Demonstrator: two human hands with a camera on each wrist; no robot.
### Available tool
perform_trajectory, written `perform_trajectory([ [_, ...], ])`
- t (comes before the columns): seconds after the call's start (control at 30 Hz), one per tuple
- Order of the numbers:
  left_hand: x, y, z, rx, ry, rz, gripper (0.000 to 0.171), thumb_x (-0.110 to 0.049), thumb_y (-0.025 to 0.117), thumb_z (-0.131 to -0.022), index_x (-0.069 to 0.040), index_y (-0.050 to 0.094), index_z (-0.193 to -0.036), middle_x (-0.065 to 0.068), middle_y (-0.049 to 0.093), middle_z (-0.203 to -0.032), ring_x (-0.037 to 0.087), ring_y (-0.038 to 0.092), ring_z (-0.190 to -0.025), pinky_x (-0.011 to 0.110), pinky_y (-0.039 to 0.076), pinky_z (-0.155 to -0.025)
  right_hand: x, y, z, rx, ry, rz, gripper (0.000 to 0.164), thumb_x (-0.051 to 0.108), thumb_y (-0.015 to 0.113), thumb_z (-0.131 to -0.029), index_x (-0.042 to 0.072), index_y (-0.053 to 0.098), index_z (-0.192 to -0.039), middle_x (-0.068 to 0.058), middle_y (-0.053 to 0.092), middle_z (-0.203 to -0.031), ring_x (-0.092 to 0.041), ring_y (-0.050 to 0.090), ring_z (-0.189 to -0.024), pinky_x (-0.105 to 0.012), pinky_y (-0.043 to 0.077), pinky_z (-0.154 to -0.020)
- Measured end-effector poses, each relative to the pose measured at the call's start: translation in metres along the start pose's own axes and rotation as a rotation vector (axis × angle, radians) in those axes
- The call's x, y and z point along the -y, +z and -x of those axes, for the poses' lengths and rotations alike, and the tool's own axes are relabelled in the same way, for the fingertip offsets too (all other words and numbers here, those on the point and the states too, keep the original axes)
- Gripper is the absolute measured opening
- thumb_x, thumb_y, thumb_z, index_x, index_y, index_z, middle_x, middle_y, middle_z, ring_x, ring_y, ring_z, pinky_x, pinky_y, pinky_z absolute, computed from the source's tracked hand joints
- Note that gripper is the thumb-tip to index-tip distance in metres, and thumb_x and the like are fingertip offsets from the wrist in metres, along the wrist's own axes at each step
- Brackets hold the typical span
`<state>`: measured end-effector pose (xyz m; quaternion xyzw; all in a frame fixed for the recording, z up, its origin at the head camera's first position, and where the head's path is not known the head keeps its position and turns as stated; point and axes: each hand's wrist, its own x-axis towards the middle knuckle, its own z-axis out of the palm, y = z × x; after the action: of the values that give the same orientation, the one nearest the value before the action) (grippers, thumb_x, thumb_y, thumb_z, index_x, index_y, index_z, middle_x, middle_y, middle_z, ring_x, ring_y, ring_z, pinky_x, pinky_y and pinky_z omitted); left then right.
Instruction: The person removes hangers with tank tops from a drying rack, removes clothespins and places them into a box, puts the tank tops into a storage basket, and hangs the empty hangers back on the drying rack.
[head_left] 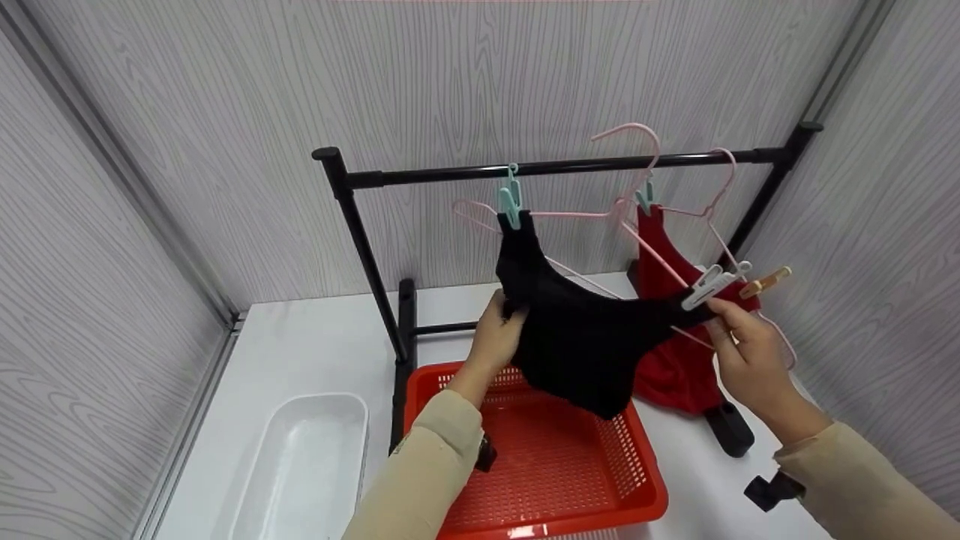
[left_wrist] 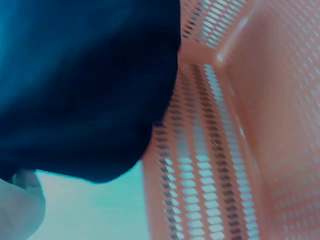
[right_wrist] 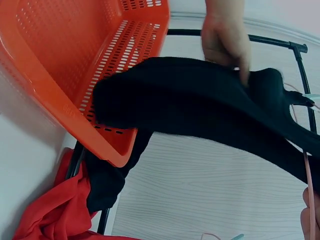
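Black briefs [head_left: 585,337] hang from a pink hanger [head_left: 570,214] on the black rail. A mint clothespin [head_left: 510,201] clips their left corner, and a white clothespin [head_left: 709,287] clips the right one. My left hand [head_left: 496,335] grips the left edge of the black cloth, its thumb lying over the fabric. At the right corner, just beneath the white clothespin, my right hand [head_left: 750,356] pinches the cloth between thumb and fingers. In the right wrist view the briefs [right_wrist: 200,100] stretch between both hands. Dark cloth [left_wrist: 85,90] fills much of the left wrist view.
Red briefs [head_left: 679,360] hang behind to the right on another pink hanger [head_left: 726,180], with a tan clothespin [head_left: 765,283] near them. Below stands a red perforated basket [head_left: 652,491]. A white tray [head_left: 364,427] lies at left. The black rack [head_left: 442,174] stands before a wood-grain wall.
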<state>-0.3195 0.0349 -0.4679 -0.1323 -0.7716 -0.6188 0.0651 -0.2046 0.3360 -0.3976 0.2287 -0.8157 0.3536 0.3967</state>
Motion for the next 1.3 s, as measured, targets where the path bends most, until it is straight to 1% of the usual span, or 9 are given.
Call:
perform_trajectory([
  [0.13,0.012,-0.002,0.002,0.145,-0.037,-0.083,0.042,-0.014,0.048,-0.094,-0.002,0.056,-0.134,0.016,0.06,-0.133,0.029,0.053,-0.128,0.044,0.04,-0.109,-0.002,0.002,0.002,-0.001,-0.011,0.015,0.029,-0.026,0.058,-0.082,-0.015,0.066,-0.107,-0.023,0.071,-0.097,0.009,0.057,-0.099,-0.007,0.042,-0.086],
  [0.23,0.021,-0.001,0.004,0.208,-0.042,-0.142,0.051,-0.007,0.047,-0.089,0.003,0.053,-0.139,0.019,0.057,-0.137,0.031,0.051,-0.131,0.043,0.037,-0.112,-0.004,0.004,0.005,0.005,-0.012,0.007,0.03,-0.027,0.058,-0.081,-0.015,0.066,-0.107,-0.022,0.07,-0.097,0.008,0.056,-0.097,-0.007,0.042,-0.085],
  [0.47,0.038,0.001,0.011,0.296,0.106,-0.333,0.034,0.002,0.052,-0.088,0.004,0.063,-0.121,0.019,0.064,-0.123,0.033,0.058,-0.121,0.045,0.044,-0.105,-0.003,0.005,0.01,0.033,0.02,0.015,0.03,-0.026,0.057,-0.083,-0.015,0.065,-0.11,-0.02,0.068,-0.098,0.008,0.054,-0.097,-0.007,0.04,-0.087],
  [0.63,0.047,-0.002,0.016,0.392,0.117,-0.505,0.03,-0.009,0.057,-0.093,-0.001,0.062,-0.121,0.015,0.064,-0.126,0.036,0.057,-0.121,0.045,0.043,-0.105,-0.003,0.005,0.013,0.05,0.037,0.026,0.03,-0.025,0.057,-0.084,-0.014,0.065,-0.111,-0.015,0.067,-0.093,0.005,0.052,-0.089,-0.007,0.039,-0.083],
  [0.77,0.048,-0.002,0.018,0.441,0.066,-0.56,0.036,-0.023,0.058,-0.096,-0.006,0.062,-0.128,0.009,0.061,-0.133,0.034,0.053,-0.125,0.044,0.04,-0.108,-0.004,0.006,0.015,0.063,0.04,0.034,0.029,-0.024,0.056,-0.084,-0.014,0.064,-0.111,-0.015,0.067,-0.093,0.005,0.051,-0.089,-0.007,0.039,-0.084],
  [0.87,0.05,-0.001,0.017,0.459,0.051,-0.559,0.044,-0.026,0.059,-0.095,-0.007,0.057,-0.135,0.008,0.056,-0.139,0.032,0.05,-0.129,0.043,0.038,-0.11,-0.005,0.006,0.016,0.07,0.047,0.041,0.028,-0.024,0.056,-0.085,-0.014,0.064,-0.11,-0.018,0.067,-0.095,0.007,0.052,-0.094,-0.006,0.038,-0.087],
  [0.97,0.053,0.001,0.016,0.462,0.101,-0.539,0.042,-0.022,0.06,-0.098,-0.005,0.055,-0.136,0.011,0.055,-0.141,0.031,0.05,-0.13,0.042,0.038,-0.111,-0.007,0.007,0.018,0.076,0.054,0.053,0.027,-0.023,0.056,-0.085,-0.015,0.064,-0.11,-0.018,0.067,-0.091,0.006,0.052,-0.092,-0.007,0.038,-0.085],
  [1.1,0.058,0.007,0.016,0.411,0.169,-0.539,0.029,-0.015,0.062,-0.099,-0.004,0.06,-0.125,0.014,0.063,-0.128,0.029,0.058,-0.122,0.041,0.044,-0.105,-0.008,0.008,0.021,0.082,0.06,0.069,0.027,-0.022,0.056,-0.085,-0.014,0.064,-0.11,-0.015,0.066,-0.087,0.002,0.051,-0.087,-0.008,0.038,-0.083],
  [1.3,0.065,0.017,0.017,0.296,0.194,-0.602,0.01,-0.003,0.065,-0.092,-0.005,0.067,-0.101,0.013,0.071,-0.104,0.031,0.067,-0.104,0.042,0.052,-0.093,-0.007,0.005,0.023,0.085,0.063,0.063,0.028,-0.022,0.057,-0.085,-0.012,0.065,-0.11,-0.015,0.066,-0.088,0.003,0.052,-0.088,-0.008,0.038,-0.084],
])
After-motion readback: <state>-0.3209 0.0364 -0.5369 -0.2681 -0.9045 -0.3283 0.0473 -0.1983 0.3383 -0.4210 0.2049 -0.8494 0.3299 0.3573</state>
